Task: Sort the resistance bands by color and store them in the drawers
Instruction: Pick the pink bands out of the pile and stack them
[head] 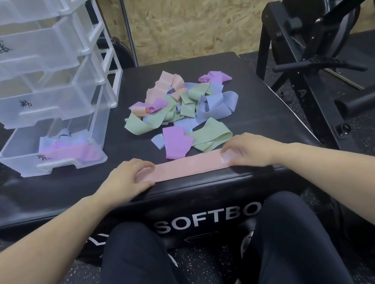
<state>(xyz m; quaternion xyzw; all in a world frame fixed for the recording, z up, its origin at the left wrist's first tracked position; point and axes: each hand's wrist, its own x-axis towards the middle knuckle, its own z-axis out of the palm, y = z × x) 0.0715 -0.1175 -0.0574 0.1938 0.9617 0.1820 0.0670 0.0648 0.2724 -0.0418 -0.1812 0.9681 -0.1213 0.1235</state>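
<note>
Flattening step: left hand (pixel 126 179) and right hand (pixel 247 151) fingers press the pink band (pixel 184 168) flat on the table (pixel 260 121) between them, nothing gripped; next probably fold, then drop into the pink drawer among drawers (pixel 40 98) beyond left fingers.

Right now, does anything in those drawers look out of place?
Yes. The bottom drawer holds purple bands with a blue band behind them, so colors look mixed there. The other open drawers look empty.
</note>
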